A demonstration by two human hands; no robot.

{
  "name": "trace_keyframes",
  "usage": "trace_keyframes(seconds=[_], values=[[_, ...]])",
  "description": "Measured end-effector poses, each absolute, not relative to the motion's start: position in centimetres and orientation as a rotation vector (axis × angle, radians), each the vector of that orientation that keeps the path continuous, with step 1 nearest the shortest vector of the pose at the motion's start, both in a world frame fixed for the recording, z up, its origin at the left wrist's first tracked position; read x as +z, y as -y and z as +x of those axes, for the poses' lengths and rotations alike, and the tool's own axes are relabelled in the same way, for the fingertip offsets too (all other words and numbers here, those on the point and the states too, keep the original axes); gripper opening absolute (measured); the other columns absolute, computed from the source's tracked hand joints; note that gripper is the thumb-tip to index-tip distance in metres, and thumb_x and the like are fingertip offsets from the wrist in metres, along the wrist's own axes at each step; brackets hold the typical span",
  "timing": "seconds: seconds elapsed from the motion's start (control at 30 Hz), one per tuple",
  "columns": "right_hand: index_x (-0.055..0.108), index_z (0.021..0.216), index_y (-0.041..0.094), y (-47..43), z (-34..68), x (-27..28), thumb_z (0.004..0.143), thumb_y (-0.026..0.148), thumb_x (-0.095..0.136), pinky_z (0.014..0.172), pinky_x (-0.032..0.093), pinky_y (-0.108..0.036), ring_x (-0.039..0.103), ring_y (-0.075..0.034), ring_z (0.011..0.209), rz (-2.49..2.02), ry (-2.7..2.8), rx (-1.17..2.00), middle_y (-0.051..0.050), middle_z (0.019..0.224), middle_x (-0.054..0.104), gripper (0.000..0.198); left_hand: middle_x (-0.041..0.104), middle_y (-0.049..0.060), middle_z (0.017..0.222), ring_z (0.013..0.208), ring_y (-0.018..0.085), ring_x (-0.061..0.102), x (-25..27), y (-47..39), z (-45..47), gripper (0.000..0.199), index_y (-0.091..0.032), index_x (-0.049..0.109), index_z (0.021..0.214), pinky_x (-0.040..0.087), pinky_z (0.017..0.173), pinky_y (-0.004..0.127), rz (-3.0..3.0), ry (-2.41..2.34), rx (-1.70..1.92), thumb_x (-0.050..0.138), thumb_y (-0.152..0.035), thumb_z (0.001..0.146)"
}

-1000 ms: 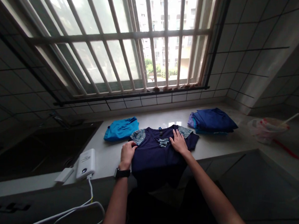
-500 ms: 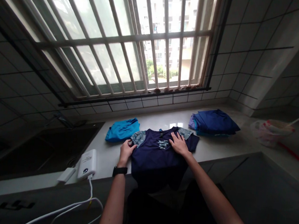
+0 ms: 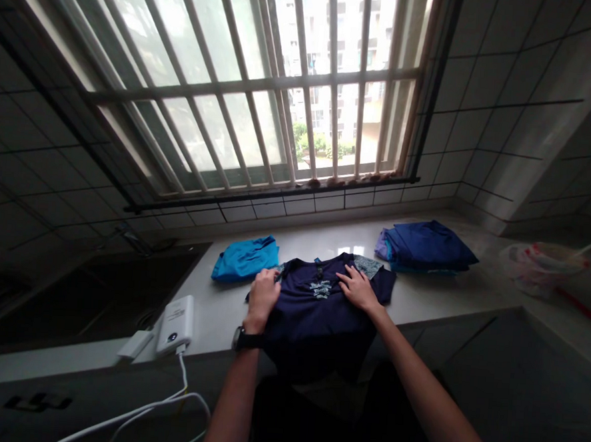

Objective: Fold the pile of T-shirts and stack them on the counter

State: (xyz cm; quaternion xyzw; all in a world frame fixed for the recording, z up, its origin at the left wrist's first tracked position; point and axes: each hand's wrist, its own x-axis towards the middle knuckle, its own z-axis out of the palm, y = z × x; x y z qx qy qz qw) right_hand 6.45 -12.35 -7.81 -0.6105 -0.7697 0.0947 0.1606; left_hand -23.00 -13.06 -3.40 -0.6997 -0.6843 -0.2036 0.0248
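Hands (image 3: pixel 263 298) (image 3: pixel 360 291) on shirt (image 3: pixel 319 322); left grip — unclear

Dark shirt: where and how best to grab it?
I'd take the dark shirt by its two patterned shoulders, coming from its outer left and right edges. It lies spread flat, shoulders at the far end and resting on the counter, while its lower part runs past the front edge and likely sags.

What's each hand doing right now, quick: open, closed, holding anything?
Left hand: on the navy short-sleeved cloth top; whether it grips the cloth cannot be told.
Right hand: open, spread on the same top.
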Motion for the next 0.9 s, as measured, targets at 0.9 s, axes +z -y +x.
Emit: trace_keyframes(seconds=[0.9], values=[[0.038, 0.157, 0.008, 11.9, 6.0, -7.8, 0.102, 0.037, 0.035, 0.126, 0.016, -0.042, 0.024, -0.023, 0.155, -1.842, 2.196, 0.248, -0.012, 0.166, 0.032, 0.062, 0.051, 0.012, 0.155, 0.147, 0.026, 0.043, -8.0, 11.3, -18.4, 0.05, -0.018, 0.058, 0.144, 0.036, 0.12, 0.043, -2.425, 1.893, -0.44, 0.043, -0.033, 0.098]])
